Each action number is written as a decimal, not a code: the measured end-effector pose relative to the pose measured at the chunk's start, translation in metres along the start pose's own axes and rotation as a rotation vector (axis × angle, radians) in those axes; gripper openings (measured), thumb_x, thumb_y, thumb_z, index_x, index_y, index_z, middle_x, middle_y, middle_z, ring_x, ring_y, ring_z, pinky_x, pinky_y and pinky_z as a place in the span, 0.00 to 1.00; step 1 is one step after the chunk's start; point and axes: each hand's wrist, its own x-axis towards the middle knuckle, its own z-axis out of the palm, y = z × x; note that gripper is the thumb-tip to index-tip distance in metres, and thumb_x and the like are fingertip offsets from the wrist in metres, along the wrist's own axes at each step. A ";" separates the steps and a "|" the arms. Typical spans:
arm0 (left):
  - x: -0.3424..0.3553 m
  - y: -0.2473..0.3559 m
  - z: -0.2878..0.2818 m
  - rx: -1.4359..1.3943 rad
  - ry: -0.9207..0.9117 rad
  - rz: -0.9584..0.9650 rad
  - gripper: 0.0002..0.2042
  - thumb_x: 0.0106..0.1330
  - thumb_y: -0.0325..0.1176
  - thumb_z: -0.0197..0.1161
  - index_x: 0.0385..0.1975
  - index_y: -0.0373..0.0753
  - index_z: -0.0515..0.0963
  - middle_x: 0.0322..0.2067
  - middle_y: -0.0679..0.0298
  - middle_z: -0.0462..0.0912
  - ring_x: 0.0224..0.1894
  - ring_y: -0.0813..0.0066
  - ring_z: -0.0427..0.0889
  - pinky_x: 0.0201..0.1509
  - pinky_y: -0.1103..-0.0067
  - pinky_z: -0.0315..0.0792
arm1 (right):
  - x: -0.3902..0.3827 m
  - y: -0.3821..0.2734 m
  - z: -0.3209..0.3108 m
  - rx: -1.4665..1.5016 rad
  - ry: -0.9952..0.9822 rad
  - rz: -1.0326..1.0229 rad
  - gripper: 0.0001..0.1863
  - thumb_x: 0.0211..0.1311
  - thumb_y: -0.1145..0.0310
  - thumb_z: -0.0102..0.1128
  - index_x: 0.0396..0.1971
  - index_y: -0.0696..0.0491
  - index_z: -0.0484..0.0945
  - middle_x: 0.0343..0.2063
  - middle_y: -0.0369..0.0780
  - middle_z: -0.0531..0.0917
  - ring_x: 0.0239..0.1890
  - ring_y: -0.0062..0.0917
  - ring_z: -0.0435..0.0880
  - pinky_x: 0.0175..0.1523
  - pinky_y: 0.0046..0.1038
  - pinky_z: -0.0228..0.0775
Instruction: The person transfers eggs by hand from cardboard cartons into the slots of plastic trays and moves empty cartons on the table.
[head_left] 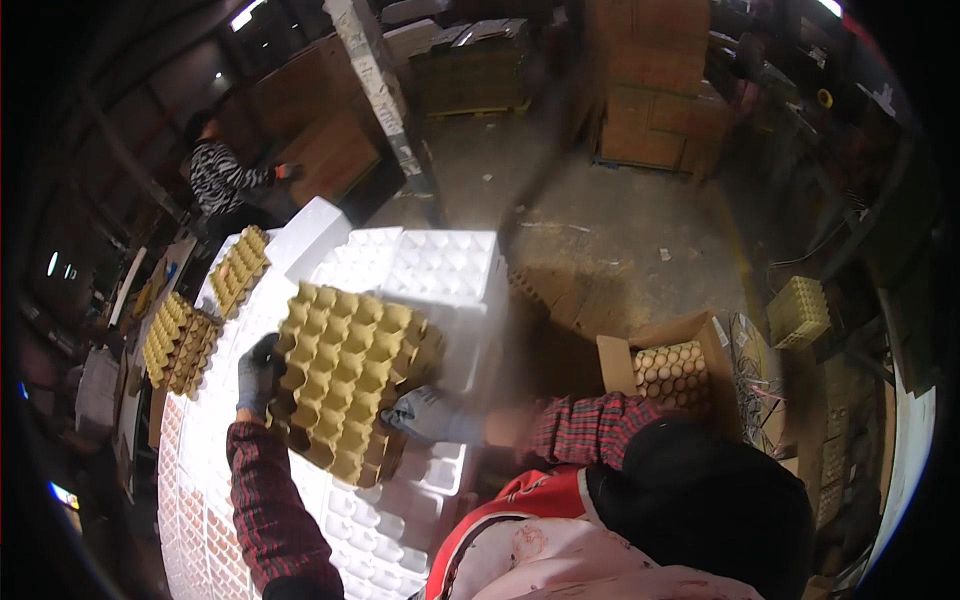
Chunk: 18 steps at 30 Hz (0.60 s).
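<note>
A stack of yellow moulded egg trays (pixel 345 370) is gripped between my two gloved hands, above a brightly lit white surface. My left hand (pixel 258 375) is closed on the stack's left edge. At its lower right side my right hand (pixel 425 412) is closed on the trays, with the fingertips partly hidden. No eggs show in the cups of the top tray. White foam trays (pixel 440 262) with moulded hollows lie just beyond the stack, and more foam trays (pixel 370 525) are nearer my body.
Smaller stacks of egg trays (pixel 180 345) stand at the left. An open cardboard box (pixel 616 366) holding a tray of brown eggs (pixel 670 372) is at my right. A person (pixel 222 178) in a striped top works at far left. Stacked cartons (pixel 652 125) and a post (pixel 375 85) stand behind.
</note>
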 end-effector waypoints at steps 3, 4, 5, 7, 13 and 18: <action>0.018 -0.010 0.004 0.267 -0.007 0.287 0.20 0.66 0.20 0.50 0.56 0.34 0.80 0.33 0.69 0.85 0.27 0.85 0.75 0.30 0.83 0.71 | -0.002 0.015 0.025 -0.196 0.249 -0.293 0.25 0.72 0.52 0.49 0.23 0.55 0.83 0.24 0.48 0.84 0.28 0.43 0.83 0.39 0.43 0.76; 0.029 -0.012 0.028 0.399 -0.034 0.299 0.19 0.64 0.18 0.51 0.52 0.35 0.82 0.31 0.71 0.84 0.27 0.84 0.75 0.32 0.82 0.71 | 0.001 0.042 0.034 -0.231 0.366 -0.420 0.26 0.71 0.50 0.50 0.22 0.55 0.82 0.23 0.47 0.84 0.28 0.42 0.83 0.39 0.42 0.76; 0.031 -0.042 0.016 0.382 0.005 0.252 0.20 0.60 0.17 0.52 0.50 0.37 0.83 0.37 0.65 0.85 0.34 0.76 0.80 0.40 0.80 0.73 | 0.006 0.017 0.024 -0.077 0.110 -0.114 0.25 0.70 0.50 0.52 0.23 0.55 0.82 0.24 0.46 0.84 0.28 0.40 0.83 0.39 0.40 0.76; 0.042 -0.053 0.018 0.419 0.024 0.274 0.20 0.57 0.17 0.53 0.47 0.40 0.84 0.45 0.59 0.86 0.43 0.64 0.85 0.49 0.77 0.76 | 0.002 0.011 0.005 0.039 -0.144 0.210 0.24 0.69 0.50 0.54 0.25 0.55 0.82 0.25 0.45 0.85 0.28 0.38 0.84 0.38 0.39 0.76; 0.013 -0.025 0.018 0.585 0.042 0.283 0.19 0.60 0.21 0.54 0.49 0.42 0.83 0.47 0.57 0.85 0.45 0.60 0.85 0.52 0.72 0.76 | -0.011 -0.006 -0.066 0.258 0.281 0.184 0.13 0.64 0.60 0.64 0.36 0.56 0.82 0.32 0.45 0.85 0.33 0.41 0.84 0.42 0.40 0.76; 0.005 -0.057 -0.001 0.463 0.335 0.580 0.23 0.66 0.26 0.60 0.62 0.36 0.72 0.59 0.49 0.76 0.60 0.57 0.77 0.62 0.72 0.71 | 0.071 0.047 -0.069 0.155 0.755 0.089 0.29 0.64 0.47 0.62 0.53 0.55 0.75 0.51 0.51 0.80 0.52 0.45 0.79 0.57 0.40 0.71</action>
